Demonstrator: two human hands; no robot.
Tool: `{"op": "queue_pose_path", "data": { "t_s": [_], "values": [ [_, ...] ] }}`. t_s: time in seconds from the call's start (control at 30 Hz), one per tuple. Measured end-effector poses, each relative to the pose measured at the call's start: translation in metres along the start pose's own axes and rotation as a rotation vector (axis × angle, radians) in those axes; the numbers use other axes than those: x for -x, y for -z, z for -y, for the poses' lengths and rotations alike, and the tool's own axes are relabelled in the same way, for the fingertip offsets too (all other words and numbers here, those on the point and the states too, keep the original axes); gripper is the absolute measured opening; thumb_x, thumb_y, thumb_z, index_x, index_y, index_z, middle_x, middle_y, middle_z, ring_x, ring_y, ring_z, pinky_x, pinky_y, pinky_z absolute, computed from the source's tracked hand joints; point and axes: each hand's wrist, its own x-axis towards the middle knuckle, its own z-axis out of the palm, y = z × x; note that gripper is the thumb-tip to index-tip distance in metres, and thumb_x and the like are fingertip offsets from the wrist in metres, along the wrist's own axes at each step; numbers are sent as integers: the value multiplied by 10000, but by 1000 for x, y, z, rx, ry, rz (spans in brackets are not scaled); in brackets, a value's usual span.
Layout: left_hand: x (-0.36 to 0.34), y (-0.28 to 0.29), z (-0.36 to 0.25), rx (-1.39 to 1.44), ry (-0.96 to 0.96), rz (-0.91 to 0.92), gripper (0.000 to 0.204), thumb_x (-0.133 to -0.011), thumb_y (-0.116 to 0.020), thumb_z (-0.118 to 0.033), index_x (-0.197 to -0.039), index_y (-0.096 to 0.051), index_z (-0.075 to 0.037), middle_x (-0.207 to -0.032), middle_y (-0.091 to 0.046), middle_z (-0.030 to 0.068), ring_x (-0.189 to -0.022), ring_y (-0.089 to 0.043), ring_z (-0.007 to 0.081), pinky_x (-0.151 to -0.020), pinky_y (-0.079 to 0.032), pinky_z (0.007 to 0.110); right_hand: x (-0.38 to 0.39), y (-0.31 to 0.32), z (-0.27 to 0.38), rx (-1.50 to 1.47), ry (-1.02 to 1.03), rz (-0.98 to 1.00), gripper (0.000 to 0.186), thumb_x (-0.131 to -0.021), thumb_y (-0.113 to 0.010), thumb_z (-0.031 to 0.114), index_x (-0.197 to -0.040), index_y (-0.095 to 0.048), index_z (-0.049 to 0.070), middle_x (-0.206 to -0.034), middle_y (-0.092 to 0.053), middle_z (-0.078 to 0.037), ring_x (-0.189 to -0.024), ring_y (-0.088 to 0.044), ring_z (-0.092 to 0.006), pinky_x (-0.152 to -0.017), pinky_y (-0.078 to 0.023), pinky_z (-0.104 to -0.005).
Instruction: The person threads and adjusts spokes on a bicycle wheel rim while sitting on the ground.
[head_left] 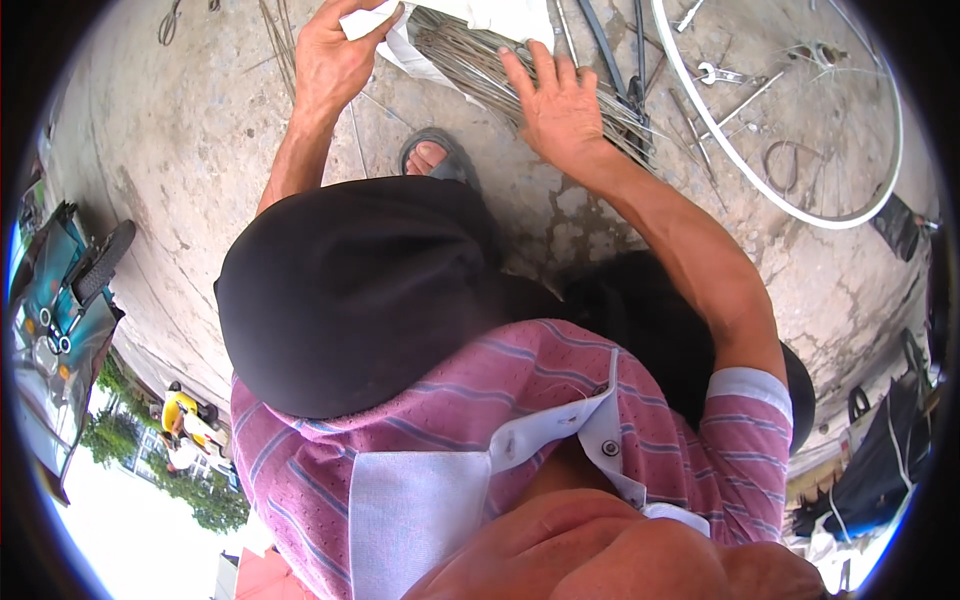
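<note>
A bundle of thin metal spokes [470,62] lies on the ground at the top, partly covered by a white sheet of wrapping [500,14]. My left hand [340,55] pinches the sheet's left edge between thumb and fingers. On the near right part of the bundle rests my right hand [562,112], its fingers spread over the spokes. Whether the sheet is paper or plastic I cannot tell.
To the right lies a white wheel rim [735,165] with loose spokes. Inside it are a wrench [722,75] and a metal rod [742,106]. Black tubing [600,45] lies beyond my right hand. My sandalled foot [428,158] is close to the bundle. A parked vehicle [70,290] stands far left.
</note>
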Motion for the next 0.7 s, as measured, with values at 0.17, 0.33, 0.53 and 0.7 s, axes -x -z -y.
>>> {"op": "queue_pose_path", "data": {
  "t_s": [0.17,0.33,0.53,0.7],
  "values": [
    [1,6,3,-16,-14,-3,75,-880,-751,-41,-913,-689,-16,-937,-663,65,-892,-630,180,-794,-502,312,-4,5,-22,-165,-51,58,978,-773,-718,73,-1612,-273,309,-1503,-366,-195,-1114,-612,-419,-941,-500,-539],
    [3,12,6,25,116,-8,97,-885,-771,-72,-926,-701,-19,-946,-679,69,-898,-640,180,-814,-506,310,-8,21,-48,-266,-65,147,1045,-771,-754,119,-1633,-200,323,-1154,-611,-284,-956,-686,-449,-844,-579,-514],
    [-6,4,-2,-109,138,-10,194,-870,-817,-154,-978,-722,-23,-993,-719,73,-950,-668,166,-862,-519,312,-24,39,-68,-435,-80,257,1091,-752,-778,160,-1646,-163,273,-1046,-668,-270,-884,-698,-426,-807,-573,-501],
    [-12,-11,2,-45,151,47,213,-877,-809,-181,-991,-726,-22,-983,-719,69,-949,-667,169,-868,-517,309,-32,49,-86,-771,-17,201,1047,-748,-770,135,-1645,-230,146,-1462,-552,-253,-1321,-576,-345,-1115,-448,-389]
  ]
}}
